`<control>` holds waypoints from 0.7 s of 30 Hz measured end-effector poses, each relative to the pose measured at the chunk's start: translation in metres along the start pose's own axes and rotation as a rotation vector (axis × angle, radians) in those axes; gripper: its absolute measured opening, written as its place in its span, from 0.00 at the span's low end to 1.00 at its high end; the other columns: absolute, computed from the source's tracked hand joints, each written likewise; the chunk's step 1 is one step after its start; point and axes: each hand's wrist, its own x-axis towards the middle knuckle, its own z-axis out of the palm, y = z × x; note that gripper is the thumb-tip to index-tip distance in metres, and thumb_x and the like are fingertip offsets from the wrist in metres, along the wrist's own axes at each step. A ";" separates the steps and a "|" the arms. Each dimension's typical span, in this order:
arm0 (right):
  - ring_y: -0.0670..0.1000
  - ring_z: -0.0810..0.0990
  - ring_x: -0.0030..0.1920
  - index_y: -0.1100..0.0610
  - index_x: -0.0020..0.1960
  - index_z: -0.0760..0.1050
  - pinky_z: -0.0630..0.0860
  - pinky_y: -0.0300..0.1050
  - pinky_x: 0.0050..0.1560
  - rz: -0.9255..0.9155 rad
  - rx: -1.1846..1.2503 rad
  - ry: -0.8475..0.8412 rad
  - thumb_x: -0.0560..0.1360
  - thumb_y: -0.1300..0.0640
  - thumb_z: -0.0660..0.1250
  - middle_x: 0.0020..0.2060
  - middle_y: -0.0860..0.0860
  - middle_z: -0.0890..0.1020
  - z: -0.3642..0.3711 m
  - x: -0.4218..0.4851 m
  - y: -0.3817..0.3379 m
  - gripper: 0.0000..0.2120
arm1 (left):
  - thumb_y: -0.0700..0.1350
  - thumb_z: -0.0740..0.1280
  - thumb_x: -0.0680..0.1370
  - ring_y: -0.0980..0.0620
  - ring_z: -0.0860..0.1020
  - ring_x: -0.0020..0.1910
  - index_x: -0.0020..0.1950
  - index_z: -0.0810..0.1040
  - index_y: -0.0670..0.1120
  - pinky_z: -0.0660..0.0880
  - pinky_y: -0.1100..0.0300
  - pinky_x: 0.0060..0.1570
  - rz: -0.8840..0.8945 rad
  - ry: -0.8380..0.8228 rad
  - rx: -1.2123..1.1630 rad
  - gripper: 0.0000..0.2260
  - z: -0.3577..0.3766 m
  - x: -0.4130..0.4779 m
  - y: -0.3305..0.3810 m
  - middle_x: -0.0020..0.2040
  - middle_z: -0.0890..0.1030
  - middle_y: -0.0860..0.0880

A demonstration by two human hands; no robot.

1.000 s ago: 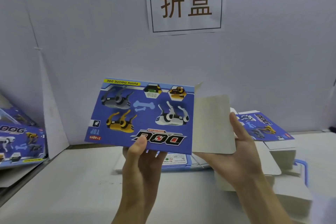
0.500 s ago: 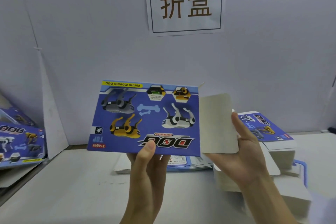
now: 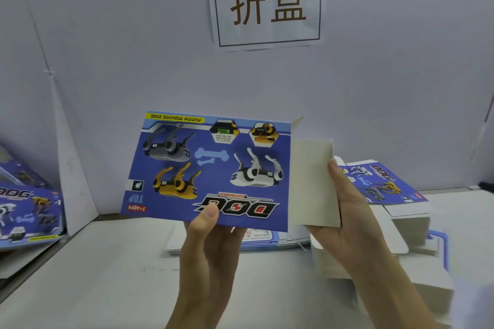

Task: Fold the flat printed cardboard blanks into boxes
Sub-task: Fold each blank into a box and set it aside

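- My left grip (image 3: 211,243) pinched the blank (image 3: 213,168) low, so it could twist.
- My right grip (image 3: 347,222) held the grey flap (image 3: 312,181); folding off-score might crease it.

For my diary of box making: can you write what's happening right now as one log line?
stage: blue box blank held up, unfolded | left hand: pinches bottom edge | right hand: holds plain side flap | stack of blanks: at right

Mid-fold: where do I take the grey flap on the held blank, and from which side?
Take the grey flap by its free right edge, from the right. It hinges on the upright crease beside the blue panel, so that edge likely gives most leverage; the left hand pinches the panel's bottom edge.
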 end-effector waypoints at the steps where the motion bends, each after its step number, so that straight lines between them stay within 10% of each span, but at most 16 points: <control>1: 0.53 0.86 0.43 0.52 0.53 0.80 0.81 0.48 0.32 -0.016 -0.024 0.018 0.67 0.49 0.72 0.46 0.53 0.86 0.000 0.000 0.001 0.16 | 0.47 0.80 0.54 0.45 0.83 0.50 0.62 0.75 0.47 0.82 0.51 0.43 -0.014 -0.009 -0.005 0.37 -0.001 0.002 0.001 0.52 0.83 0.44; 8: 0.51 0.86 0.43 0.52 0.60 0.76 0.81 0.46 0.32 -0.121 -0.027 0.059 0.72 0.50 0.67 0.48 0.52 0.86 0.006 0.000 0.012 0.18 | 0.57 0.84 0.49 0.45 0.82 0.53 0.73 0.66 0.50 0.81 0.47 0.45 -0.171 -0.098 0.096 0.55 0.005 0.003 -0.001 0.60 0.80 0.43; 16: 0.49 0.86 0.42 0.50 0.57 0.76 0.81 0.42 0.32 -0.205 -0.018 0.020 0.72 0.46 0.65 0.45 0.51 0.86 0.008 -0.002 0.030 0.16 | 0.53 0.86 0.41 0.55 0.84 0.41 0.69 0.64 0.55 0.82 0.51 0.40 -0.238 -0.126 0.169 0.59 0.009 -0.001 -0.012 0.43 0.84 0.52; 21: 0.48 0.85 0.45 0.48 0.59 0.76 0.81 0.40 0.36 -0.207 -0.202 -0.070 0.70 0.44 0.65 0.50 0.50 0.85 0.006 0.003 0.045 0.20 | 0.53 0.85 0.48 0.47 0.83 0.49 0.62 0.74 0.53 0.81 0.45 0.45 -0.180 -0.085 0.146 0.44 0.002 0.004 0.009 0.51 0.84 0.47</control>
